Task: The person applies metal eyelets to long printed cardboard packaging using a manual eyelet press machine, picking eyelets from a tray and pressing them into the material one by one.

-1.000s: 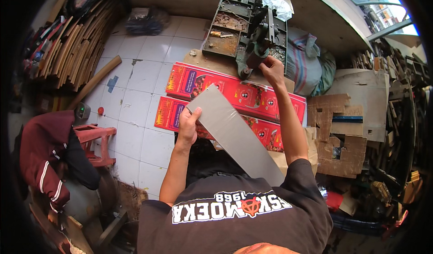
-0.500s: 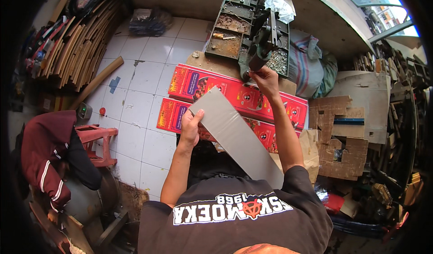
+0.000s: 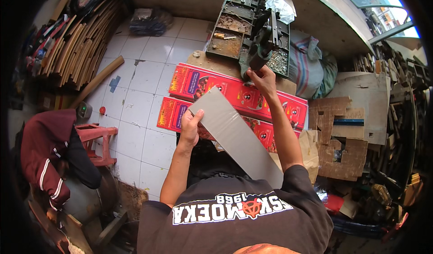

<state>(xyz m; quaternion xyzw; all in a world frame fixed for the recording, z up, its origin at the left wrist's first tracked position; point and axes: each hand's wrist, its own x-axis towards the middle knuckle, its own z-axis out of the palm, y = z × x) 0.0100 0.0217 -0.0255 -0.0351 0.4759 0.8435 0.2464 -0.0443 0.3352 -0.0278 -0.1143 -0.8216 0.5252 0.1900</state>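
My left hand (image 3: 190, 128) grips the edge of a long, flat grey panel (image 3: 232, 130), thumb on top. The panel slants from that hand down to the right, toward my body. At the foot of a dark upright hand press (image 3: 261, 51), my right hand (image 3: 264, 79) has its fingertips pinched together under the press head. Whatever those fingers hold is too small or hidden to make out. Beneath the panel and my right arm lie red printed cardboard strips (image 3: 187, 80), in two rows across the bench.
Dark compartment trays (image 3: 225, 46) with small metal pieces flank the press. A striped sack (image 3: 306, 64) leans at right, beside cut cardboard (image 3: 333, 134). At left, a person in a maroon sleeve (image 3: 45, 136) bends near a red stool (image 3: 101, 141). Cardboard sheets (image 3: 85, 42) stack against the wall.
My right hand has shifted very slightly at the press foot. The left hand and the grey panel stay almost where they were.
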